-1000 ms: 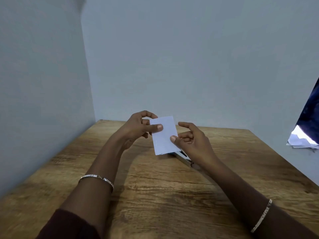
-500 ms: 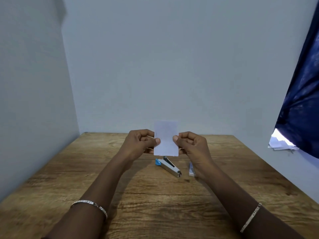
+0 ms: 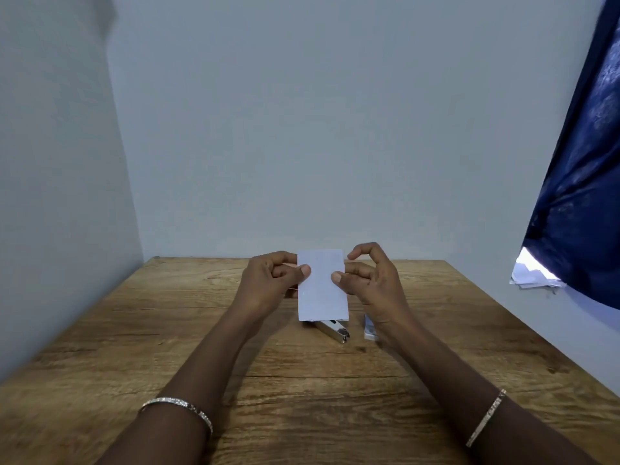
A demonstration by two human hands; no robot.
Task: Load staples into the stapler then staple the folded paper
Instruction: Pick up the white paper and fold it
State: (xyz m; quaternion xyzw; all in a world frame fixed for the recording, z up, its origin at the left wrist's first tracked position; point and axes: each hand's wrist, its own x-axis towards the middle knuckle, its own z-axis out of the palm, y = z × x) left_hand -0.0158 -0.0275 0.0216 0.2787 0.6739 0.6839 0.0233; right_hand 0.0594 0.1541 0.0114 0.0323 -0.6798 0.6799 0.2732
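I see dim, even light with a cool blue-grey cast. The brightest patch glares white at the gap under the dark curtain (image 3: 577, 169) on my right. Soft shadows fall under both forearms on the table (image 3: 141, 330). The wide lens bows the wall edges. The picture is slightly soft, and the paper (image 3: 322, 283) shows no detail.

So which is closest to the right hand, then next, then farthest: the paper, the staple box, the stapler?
From the right hand:
1. Folded paper, held at its fingertips.
2. Staple box, on the table just below the wrist.
3. Stapler, under the paper, further left.
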